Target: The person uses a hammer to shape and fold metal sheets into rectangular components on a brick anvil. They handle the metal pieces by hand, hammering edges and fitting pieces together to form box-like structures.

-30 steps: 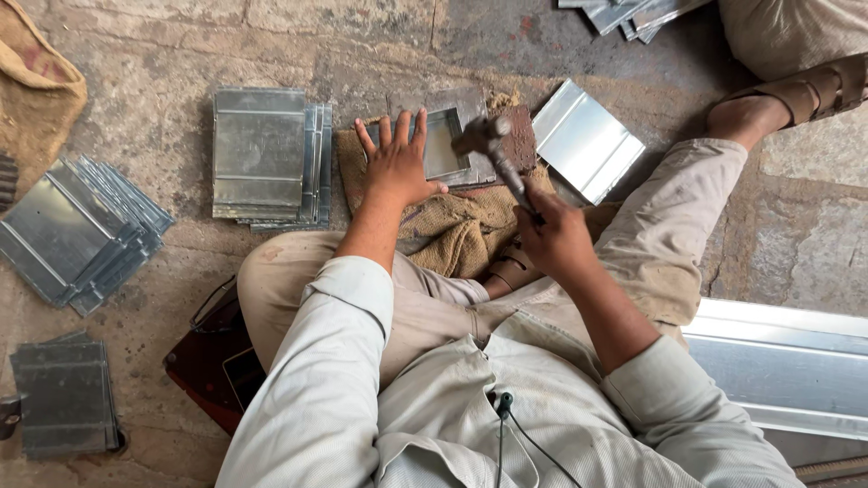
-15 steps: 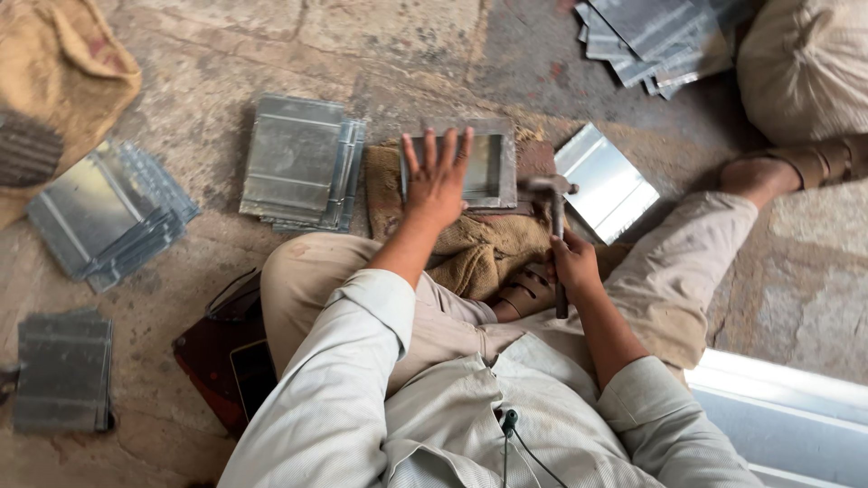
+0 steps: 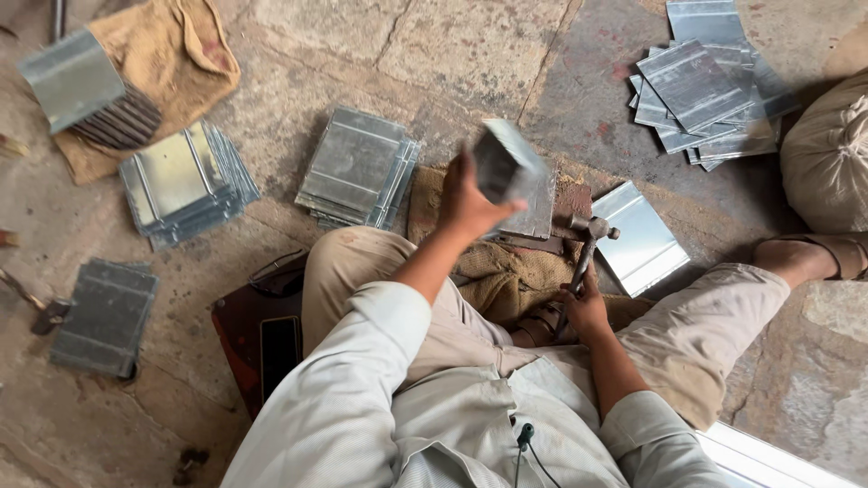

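Folded sheet-metal piece [image 3: 508, 163], grey and blurred, is up off the ground in the left hand [image 3: 468, 201], above the burlap pad [image 3: 506, 276] at the middle of the scene.

Starting at the far left: a dark grey stack of sheets [image 3: 107, 316] lies flat on the stone floor [image 3: 452, 45]. Above it, a fanned pile of shiny sheets [image 3: 185, 185] sits just beside a tan sack [image 3: 181, 63], and on that sack rests a tilted bundle of sheets [image 3: 86, 90]. Moving in, a dark red board [image 3: 249, 330] lies by the person's left knee, a black slab resting on it. Next, a tidy stack of dull sheets [image 3: 357, 167] sits just left of the burlap pad.

Now the centre: the left hand is raised, fingers wrapped round the folded piece, a firm closed grip on its near end. Below it a flat sheet [image 3: 538, 217] rests on the pad.

To the right, the right hand [image 3: 586, 307] is fisted tight around the handle of a hammer [image 3: 588, 244], its head low, just above the pad's edge. Beside the hammer head a bright square sheet [image 3: 640, 237] lies on the floor. Top right, a loose scatter of sheets [image 3: 701, 90] spreads near a pale sack [image 3: 827, 154], and a sandalled foot [image 3: 805, 258] points right.
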